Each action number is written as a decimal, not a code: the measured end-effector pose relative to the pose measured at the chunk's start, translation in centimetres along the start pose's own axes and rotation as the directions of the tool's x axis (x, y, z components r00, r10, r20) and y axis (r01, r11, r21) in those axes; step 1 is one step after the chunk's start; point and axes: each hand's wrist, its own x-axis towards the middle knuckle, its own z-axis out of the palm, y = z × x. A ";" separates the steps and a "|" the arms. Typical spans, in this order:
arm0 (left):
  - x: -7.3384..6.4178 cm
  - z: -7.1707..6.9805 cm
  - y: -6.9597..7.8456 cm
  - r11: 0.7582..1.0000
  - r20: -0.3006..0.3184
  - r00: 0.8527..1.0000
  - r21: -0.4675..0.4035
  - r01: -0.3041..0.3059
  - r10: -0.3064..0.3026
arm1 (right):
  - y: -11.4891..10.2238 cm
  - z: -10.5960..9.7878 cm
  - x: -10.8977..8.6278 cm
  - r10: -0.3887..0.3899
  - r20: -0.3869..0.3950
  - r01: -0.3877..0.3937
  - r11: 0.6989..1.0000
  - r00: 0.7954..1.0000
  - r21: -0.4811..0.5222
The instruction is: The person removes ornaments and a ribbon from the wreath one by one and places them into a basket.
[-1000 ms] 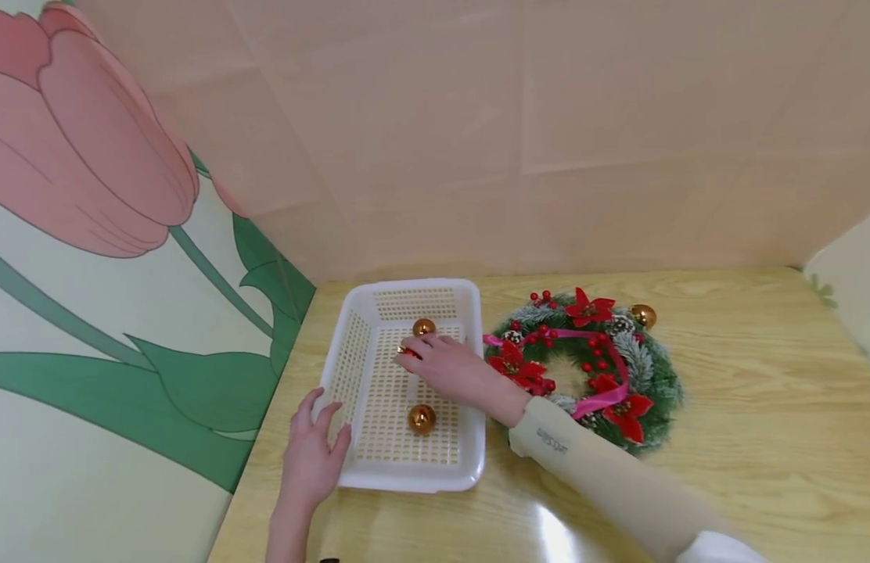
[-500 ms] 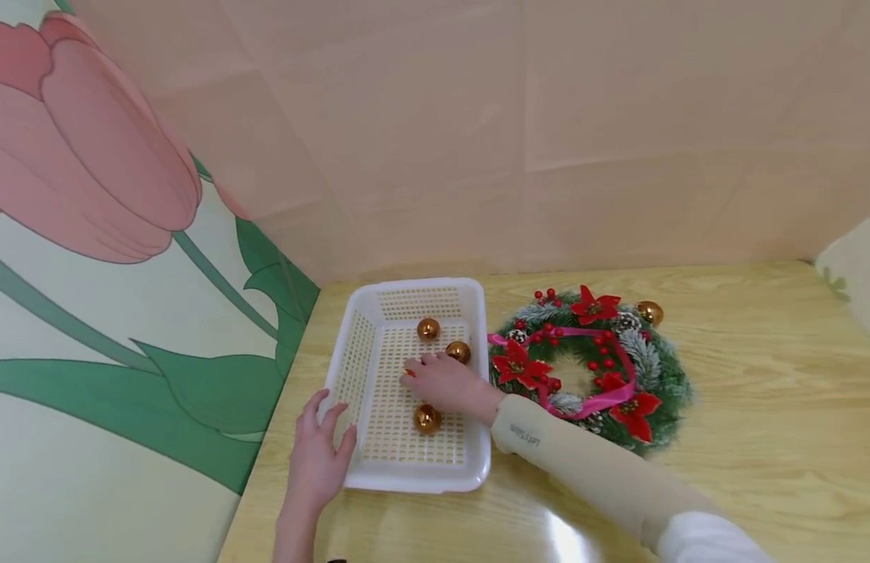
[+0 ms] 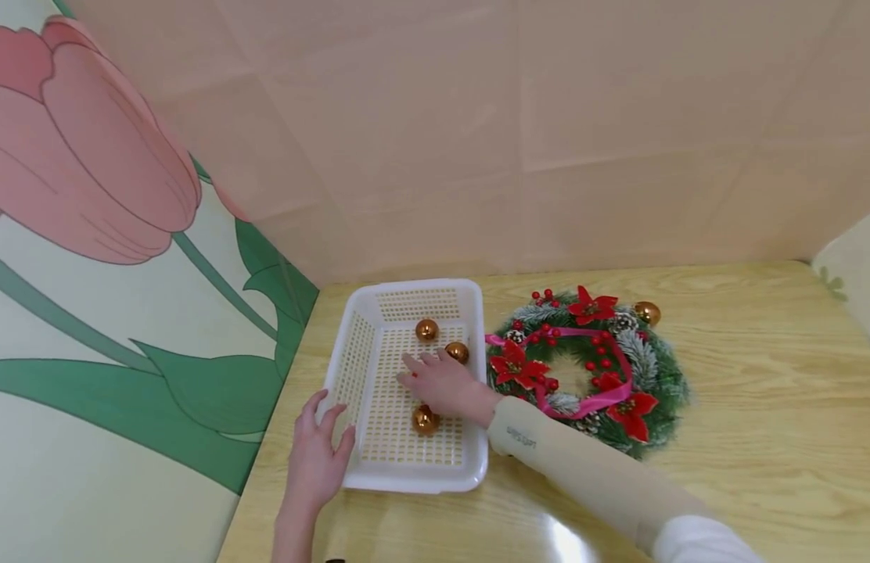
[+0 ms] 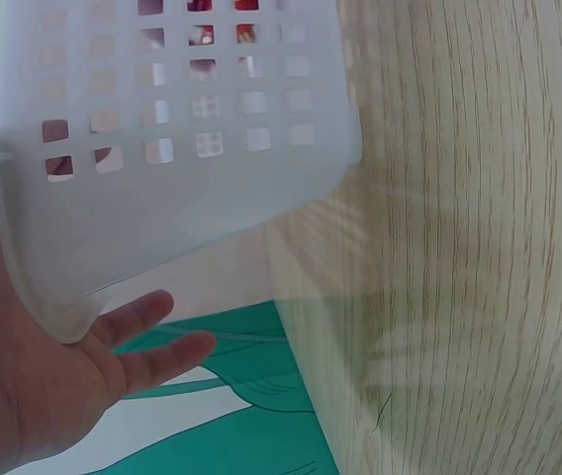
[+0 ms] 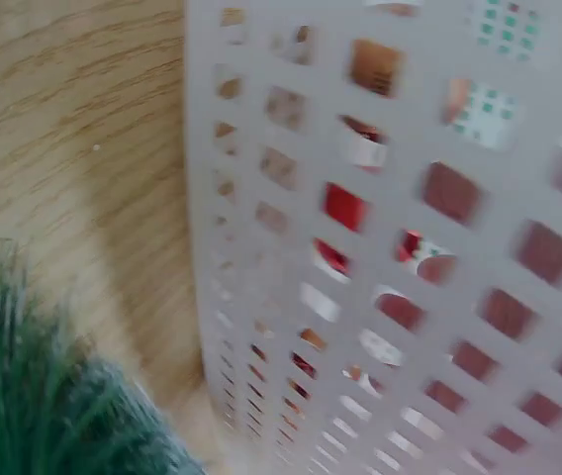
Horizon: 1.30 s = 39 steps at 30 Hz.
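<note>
A white plastic basket (image 3: 350, 474) stands on the table with shiny copper-coloured baubles in it, among them one at the back (image 3: 426, 330) and one toward the front (image 3: 425, 420). My right hand (image 3: 445, 385) is low inside, fingers spread over a small red thing (image 3: 415, 374) that it mostly covers. Another copper bauble (image 3: 457, 353) lies right beside its knuckles. At the basket's left front side is my left hand (image 3: 317, 461), fingers extended and parted. The left wrist view shows this left hand (image 4: 53, 386) against the basket's rim.
Right of the basket lies a green wreath (image 3: 646, 360) with red flowers, pine cones and a pink ribbon (image 3: 604, 400). A copper bauble (image 3: 647, 313) sits at its back right edge. Walls rise behind and left of the wooden table (image 3: 759, 375).
My right hand has moved down and toward the front of the basket, uncovering the copper bauble beside it, and its fingers have since spread. The left hand stays at the rim.
</note>
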 end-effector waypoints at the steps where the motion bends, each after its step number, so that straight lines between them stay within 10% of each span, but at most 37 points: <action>1: 0.0 0.1 0.0 1.000 0.004 1.000 0.001 0.002 -0.002 | 0.0 -0.1 -0.1 0.003 -0.006 -0.003 1.000 1.000 0.007; 12: 0.0 0.6 -0.4 0.999 -0.041 0.998 -0.022 -0.041 0.040 | 3.2 -5.7 -4.3 0.024 -0.186 -0.001 0.993 0.982 0.122; 18: 0.0 -0.1 -0.6 0.999 -0.035 0.999 -0.024 -0.023 0.022 | 9.3 -6.6 -9.8 0.170 -0.438 -0.028 0.950 0.883 0.311; 26: -0.5 -0.8 -0.9 1.000 -0.022 1.000 -0.021 0.000 0.000 | 19.3 -2.8 -17.1 0.427 -0.479 -0.233 0.881 0.767 0.412; 34: -0.1 -0.7 -0.5 0.999 -0.044 0.998 -0.029 -0.035 0.034 | 26.7 0.9 -21.4 0.466 -0.367 -0.344 0.871 0.805 0.350; 39: 0.0 -0.2 -0.3 0.997 -0.036 0.998 -0.041 -0.059 0.057 | 28.2 2.4 -23.4 0.526 -0.173 -0.433 0.813 0.833 0.388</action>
